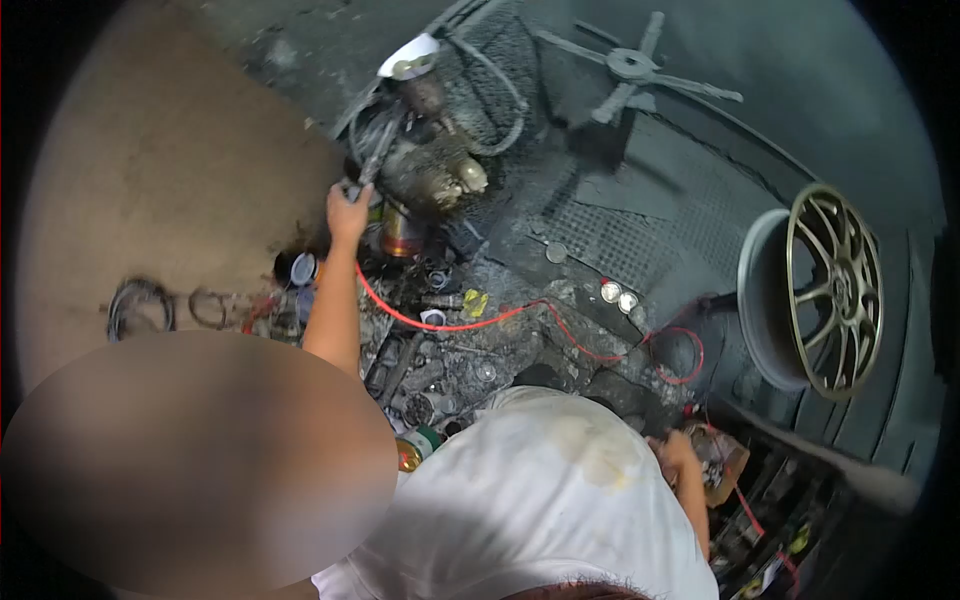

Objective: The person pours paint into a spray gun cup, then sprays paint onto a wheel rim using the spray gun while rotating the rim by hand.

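My left hand [349, 212] reaches out at the upper left, its fingers closed on a long grey metal tool [377, 155] whose exact kind I cannot make out. A red hose [450, 328] runs from beside my left forearm across the cluttered surface to the right. Below that hand stands an orange-red can [401, 236]. My right hand [682, 452] is low at the right, beside my white shirt and close to an open cardboard box [728, 470] with small things in it. Its fingers are curled, and what they hold, if anything, is hidden.
A bronze spoked wheel rim [840, 290] stands on a support at the right. A grey-coated cross-armed stand [630, 66] is at the top. Small jars, cans and scraps crowd the dirty bench [520, 345]. Brown board [190, 170] covers the left; a blurred oval hides the lower left.
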`<act>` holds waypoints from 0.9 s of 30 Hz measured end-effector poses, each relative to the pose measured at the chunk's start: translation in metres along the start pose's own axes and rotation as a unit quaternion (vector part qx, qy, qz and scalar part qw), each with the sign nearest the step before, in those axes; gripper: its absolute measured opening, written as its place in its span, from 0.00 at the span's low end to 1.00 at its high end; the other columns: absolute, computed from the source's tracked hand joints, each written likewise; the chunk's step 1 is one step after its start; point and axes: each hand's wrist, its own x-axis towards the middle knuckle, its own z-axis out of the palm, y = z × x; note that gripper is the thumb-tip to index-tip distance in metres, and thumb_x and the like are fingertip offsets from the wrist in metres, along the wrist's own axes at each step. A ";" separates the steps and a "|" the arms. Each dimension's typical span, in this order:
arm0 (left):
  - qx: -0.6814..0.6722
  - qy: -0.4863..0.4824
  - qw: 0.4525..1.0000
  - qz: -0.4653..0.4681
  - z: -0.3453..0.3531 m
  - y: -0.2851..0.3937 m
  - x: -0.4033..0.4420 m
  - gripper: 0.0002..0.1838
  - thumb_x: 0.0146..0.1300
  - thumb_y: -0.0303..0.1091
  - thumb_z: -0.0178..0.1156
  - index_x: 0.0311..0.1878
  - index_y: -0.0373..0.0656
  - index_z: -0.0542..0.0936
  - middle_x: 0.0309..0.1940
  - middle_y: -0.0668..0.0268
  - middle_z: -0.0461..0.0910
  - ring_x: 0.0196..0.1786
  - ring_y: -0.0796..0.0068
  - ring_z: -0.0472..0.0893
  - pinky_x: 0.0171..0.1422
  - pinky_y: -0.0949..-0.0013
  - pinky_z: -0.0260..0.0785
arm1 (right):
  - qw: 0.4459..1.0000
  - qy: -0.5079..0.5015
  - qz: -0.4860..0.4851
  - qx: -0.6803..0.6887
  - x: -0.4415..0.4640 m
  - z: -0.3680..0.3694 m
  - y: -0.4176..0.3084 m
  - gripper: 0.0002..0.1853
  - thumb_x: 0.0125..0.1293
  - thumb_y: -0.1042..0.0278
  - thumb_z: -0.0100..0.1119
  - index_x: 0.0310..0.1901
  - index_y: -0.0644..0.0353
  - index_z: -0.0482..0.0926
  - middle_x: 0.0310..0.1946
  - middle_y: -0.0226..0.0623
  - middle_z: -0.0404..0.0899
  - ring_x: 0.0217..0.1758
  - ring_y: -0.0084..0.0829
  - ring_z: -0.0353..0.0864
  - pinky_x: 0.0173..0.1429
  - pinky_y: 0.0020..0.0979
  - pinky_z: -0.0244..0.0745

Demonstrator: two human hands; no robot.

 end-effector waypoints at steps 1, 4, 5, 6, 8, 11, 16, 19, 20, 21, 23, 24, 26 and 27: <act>0.009 0.025 0.999 0.029 0.006 -0.001 0.008 0.42 0.59 0.63 0.69 0.61 0.32 0.78 0.58 0.41 0.81 0.63 0.46 0.80 0.69 0.54 0.69 | 1.000 0.003 0.019 0.014 -0.018 0.011 0.002 0.45 0.62 0.41 0.70 0.69 0.71 0.72 0.62 0.60 0.79 0.70 0.52 0.76 0.76 0.44 0.66; 0.037 -0.059 0.997 0.028 -0.048 -0.001 0.135 0.41 0.60 0.65 0.68 0.58 0.32 0.82 0.55 0.44 0.84 0.62 0.48 0.82 0.67 0.55 0.70 | 0.970 0.113 -0.112 0.183 0.049 0.007 -0.142 0.35 0.65 0.44 0.68 0.58 0.73 0.79 0.53 0.63 0.82 0.59 0.58 0.82 0.62 0.47 0.76; -0.019 -0.091 0.994 0.052 -0.063 -0.007 0.160 0.37 0.62 0.63 0.67 0.56 0.34 0.85 0.52 0.48 0.87 0.58 0.51 0.84 0.65 0.55 0.72 | 0.947 0.173 -0.166 0.214 0.056 0.007 -0.181 0.33 0.67 0.45 0.66 0.59 0.71 0.79 0.52 0.62 0.83 0.59 0.59 0.81 0.62 0.47 0.76; 0.019 -0.053 0.994 0.090 -0.084 0.002 0.181 0.34 0.64 0.61 0.66 0.54 0.35 0.86 0.48 0.50 0.88 0.53 0.52 0.86 0.62 0.56 0.73 | 0.944 0.162 -0.163 0.237 0.055 -0.009 -0.230 0.33 0.67 0.44 0.65 0.60 0.69 0.79 0.53 0.61 0.83 0.59 0.59 0.81 0.63 0.48 0.75; 0.012 -0.010 0.995 0.101 -0.089 0.005 0.186 0.33 0.65 0.61 0.66 0.49 0.34 0.86 0.46 0.49 0.88 0.51 0.50 0.86 0.59 0.54 0.73 | 0.947 0.159 -0.181 0.212 0.068 -0.008 -0.256 0.32 0.68 0.45 0.65 0.62 0.65 0.78 0.55 0.59 0.82 0.61 0.56 0.80 0.63 0.48 0.75; 0.060 0.035 0.986 0.149 -0.097 0.016 0.182 0.34 0.66 0.61 0.65 0.53 0.32 0.84 0.49 0.45 0.86 0.53 0.43 0.84 0.59 0.52 0.72 | 0.935 0.161 -0.242 0.204 0.051 -0.029 -0.295 0.31 0.68 0.47 0.64 0.64 0.63 0.77 0.55 0.56 0.83 0.61 0.54 0.81 0.65 0.48 0.75; 0.086 0.007 0.977 0.193 -0.113 0.067 0.137 0.35 0.68 0.57 0.65 0.60 0.31 0.80 0.53 0.44 0.85 0.54 0.45 0.83 0.60 0.52 0.72 | 0.908 0.198 -0.293 0.223 0.030 -0.030 -0.330 0.29 0.68 0.47 0.64 0.61 0.64 0.78 0.54 0.54 0.82 0.60 0.55 0.80 0.63 0.49 0.75; 0.050 -0.049 0.967 0.245 -0.098 0.096 0.104 0.32 0.69 0.54 0.66 0.61 0.31 0.80 0.52 0.46 0.85 0.53 0.49 0.84 0.60 0.54 0.72 | 0.895 0.165 -0.325 0.259 0.033 -0.046 -0.348 0.29 0.68 0.46 0.64 0.60 0.63 0.79 0.56 0.54 0.81 0.62 0.54 0.79 0.64 0.49 0.74; -0.009 -0.071 0.957 0.283 -0.096 0.133 0.056 0.29 0.69 0.51 0.66 0.58 0.32 0.81 0.50 0.47 0.86 0.51 0.53 0.85 0.58 0.55 0.72 | 0.894 0.166 -0.322 0.262 0.034 -0.047 -0.351 0.29 0.68 0.46 0.64 0.60 0.63 0.79 0.56 0.54 0.81 0.62 0.54 0.79 0.64 0.49 0.74; 0.024 -0.130 0.956 0.263 -0.098 0.165 0.015 0.25 0.69 0.49 0.67 0.54 0.33 0.82 0.47 0.49 0.86 0.48 0.52 0.84 0.57 0.56 0.72 | 0.866 0.191 -0.355 0.297 0.036 -0.049 -0.354 0.30 0.68 0.46 0.64 0.60 0.64 0.78 0.56 0.54 0.81 0.62 0.55 0.79 0.65 0.49 0.74; -0.043 -0.154 0.941 0.299 -0.056 0.168 -0.031 0.21 0.68 0.47 0.68 0.48 0.35 0.81 0.36 0.58 0.84 0.38 0.64 0.79 0.51 0.59 0.72 | 0.831 0.217 -0.390 0.332 0.037 -0.053 -0.355 0.30 0.68 0.46 0.64 0.60 0.65 0.78 0.56 0.54 0.81 0.63 0.55 0.78 0.66 0.49 0.74; -0.091 -0.209 0.935 0.270 -0.043 0.185 -0.070 0.20 0.67 0.45 0.69 0.46 0.36 0.81 0.34 0.61 0.81 0.37 0.69 0.76 0.49 0.62 0.72 | 0.807 0.263 -0.390 0.358 0.037 -0.055 -0.354 0.33 0.67 0.44 0.65 0.59 0.68 0.78 0.56 0.57 0.80 0.63 0.56 0.78 0.66 0.49 0.73; -0.074 -0.279 0.918 0.271 -0.019 0.207 -0.135 0.16 0.65 0.41 0.71 0.45 0.39 0.80 0.34 0.65 0.80 0.37 0.73 0.75 0.46 0.65 0.71 | 0.777 0.312 -0.389 0.383 0.038 -0.055 -0.341 0.35 0.66 0.42 0.66 0.58 0.71 0.77 0.57 0.59 0.79 0.63 0.57 0.78 0.67 0.49 0.73; -0.081 -0.305 0.909 0.273 0.003 0.205 -0.162 0.16 0.65 0.40 0.71 0.45 0.39 0.80 0.33 0.64 0.81 0.37 0.73 0.75 0.46 0.65 0.71 | 0.791 0.303 -0.333 0.415 0.043 -0.050 -0.331 0.40 0.64 0.40 0.68 0.61 0.74 0.74 0.59 0.63 0.77 0.64 0.58 0.77 0.68 0.49 0.72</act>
